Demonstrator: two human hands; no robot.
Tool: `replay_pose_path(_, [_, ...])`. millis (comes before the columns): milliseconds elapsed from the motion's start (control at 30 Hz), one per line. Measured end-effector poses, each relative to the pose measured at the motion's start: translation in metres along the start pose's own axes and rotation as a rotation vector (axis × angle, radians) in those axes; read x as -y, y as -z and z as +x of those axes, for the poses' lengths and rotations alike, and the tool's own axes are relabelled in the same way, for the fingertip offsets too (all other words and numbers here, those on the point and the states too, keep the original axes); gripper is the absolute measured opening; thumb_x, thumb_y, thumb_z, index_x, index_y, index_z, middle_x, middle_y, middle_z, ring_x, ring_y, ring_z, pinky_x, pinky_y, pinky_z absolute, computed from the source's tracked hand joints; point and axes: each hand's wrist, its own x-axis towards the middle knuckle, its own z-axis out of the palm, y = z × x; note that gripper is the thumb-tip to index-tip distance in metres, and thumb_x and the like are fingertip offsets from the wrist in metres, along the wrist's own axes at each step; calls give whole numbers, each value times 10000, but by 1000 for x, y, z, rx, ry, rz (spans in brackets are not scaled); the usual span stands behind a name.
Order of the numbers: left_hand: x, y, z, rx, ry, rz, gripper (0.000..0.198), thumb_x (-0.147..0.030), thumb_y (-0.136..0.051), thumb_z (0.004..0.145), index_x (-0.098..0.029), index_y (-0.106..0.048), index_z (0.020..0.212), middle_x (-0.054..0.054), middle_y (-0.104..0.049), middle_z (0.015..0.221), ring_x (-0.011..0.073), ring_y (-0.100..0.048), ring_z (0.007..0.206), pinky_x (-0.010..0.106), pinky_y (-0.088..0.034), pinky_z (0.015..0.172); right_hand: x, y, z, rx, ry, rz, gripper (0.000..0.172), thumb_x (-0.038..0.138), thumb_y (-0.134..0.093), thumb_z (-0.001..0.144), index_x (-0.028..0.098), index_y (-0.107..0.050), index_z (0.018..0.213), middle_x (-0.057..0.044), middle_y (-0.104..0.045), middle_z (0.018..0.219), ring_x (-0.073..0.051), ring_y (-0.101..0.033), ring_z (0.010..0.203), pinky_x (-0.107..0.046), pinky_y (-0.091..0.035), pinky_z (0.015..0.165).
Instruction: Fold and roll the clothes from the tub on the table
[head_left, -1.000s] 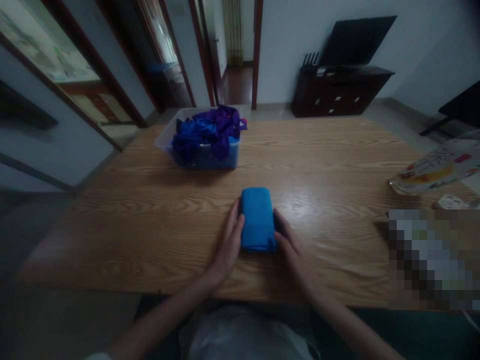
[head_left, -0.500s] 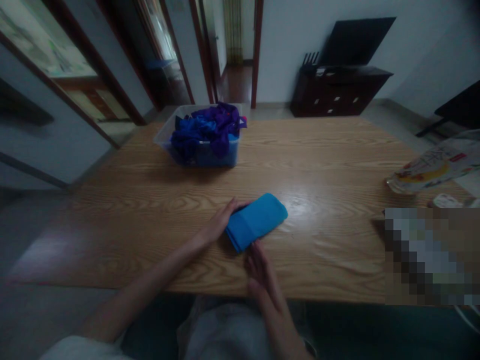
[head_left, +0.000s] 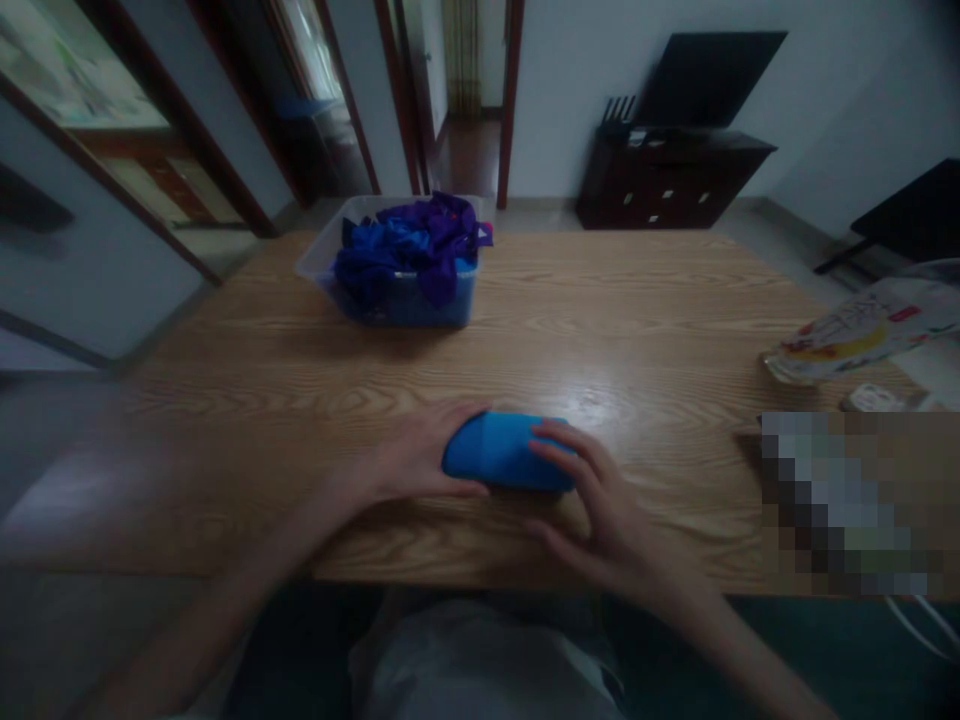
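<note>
A bright blue folded cloth [head_left: 504, 450] forms a compact bundle on the wooden table in front of me, its long side running left to right. Around its left end, my left hand [head_left: 420, 455] has the thumb on the near edge and the fingers along the far edge. My right hand [head_left: 600, 510] is over the cloth's right end with its fingers spread. Those fingertips rest on or just above the cloth, and the thumb stands apart from it on the near side.
Farther back on the table [head_left: 622, 300] stands a clear plastic bin [head_left: 319, 255] heaped with blue and purple fabric [head_left: 405, 245]. To the right lies a printed plastic package [head_left: 847, 335], with a pixelated area nearer me. A TV cabinet [head_left: 667, 180] stands beyond the table.
The folded cloth has turned from slanted to nearly level with the table edge. My left hand has closed round its left end. My right hand moved from its near corner to its right end, fingers spreading.
</note>
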Motion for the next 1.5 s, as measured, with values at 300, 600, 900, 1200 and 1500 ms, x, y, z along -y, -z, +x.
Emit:
replay_pose_path(300, [5, -3, 13, 44, -101, 257, 918, -642, -797, 867, -280, -407, 1615, 113, -581, 1572, 348, -560, 1432, 509, -423, 1214, -72, 3, 36, 232, 131, -335, 1280, 382, -893, 832, 247, -14, 1752, -223, -501, 1623, -437, -568, 1411, -642, -496, 1152])
replay_pose_path(600, [24, 14, 59, 55, -179, 464, 865, -652, -758, 892, -153, -495, 1548, 168, -631, 1496, 370, -600, 1354, 508, -421, 1192, -104, 16, 65, 186, 123, -340, 1167, 437, -863, 872, 258, -107, 1742, -212, -548, 1577, -421, -603, 1374, -619, -525, 1107])
replay_pose_path(900, [65, 23, 111, -69, -136, 421, 904, -690, -741, 886, -198, -460, 1590, 171, -582, 1555, 369, -553, 1418, 510, -401, 1194, -157, 27, 105, 107, 31, -396, 1018, 497, -824, 888, 157, -295, 1690, -252, -540, 1586, -417, -579, 1413, -599, -476, 1158])
replay_pose_path(1200, [88, 22, 89, -129, 3, 189, 1223, -772, -814, 747, -167, -314, 1685, 211, -394, 1713, 389, -413, 1566, 517, -291, 1312, -157, 31, 90, 56, -162, -27, 1130, 671, -803, 853, 176, -269, 1717, -227, -388, 1713, -400, -425, 1559, -575, -354, 1279])
replay_pose_path(1500, [74, -27, 103, -590, 324, -718, 800, -652, -84, 1085, -180, -296, 1695, 99, -327, 1769, 206, -293, 1647, 410, -247, 1355, -173, -25, 101, -444, -590, 480, 931, 779, 5, 1021, 235, -314, 1706, -145, -410, 1721, -302, -450, 1563, -580, -411, 1245])
